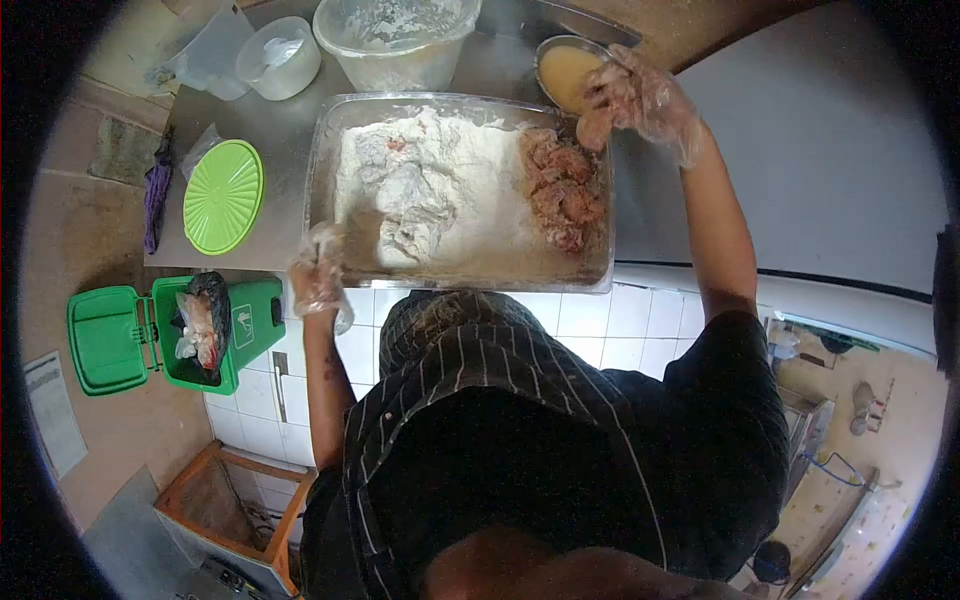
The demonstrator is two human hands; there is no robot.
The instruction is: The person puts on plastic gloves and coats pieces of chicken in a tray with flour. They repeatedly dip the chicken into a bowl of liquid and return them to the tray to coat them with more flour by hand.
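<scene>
A large rectangular tray [470,275] holds white flour, with flour-covered pieces [410,195] on its left side. Reddish, wet-looking meat pieces [563,190] are heaped at its right end. My right hand [645,105], in a clear plastic glove, is closed on a reddish meat piece [594,130] beside the tray's upper right corner. It is next to a bowl of yellowish liquid [567,75] and partly overlaps its rim. My left hand [319,270], gloved and dusted with flour, is at the tray's lower left corner; its fingers are too blurred to read.
A flour-smeared tub [395,65], a small white container [280,62] and a clear jug [212,50] stand behind the tray. To the left are a green lid [223,197] and a purple cloth [157,195]. An open green bin [250,330] stands below the counter's edge.
</scene>
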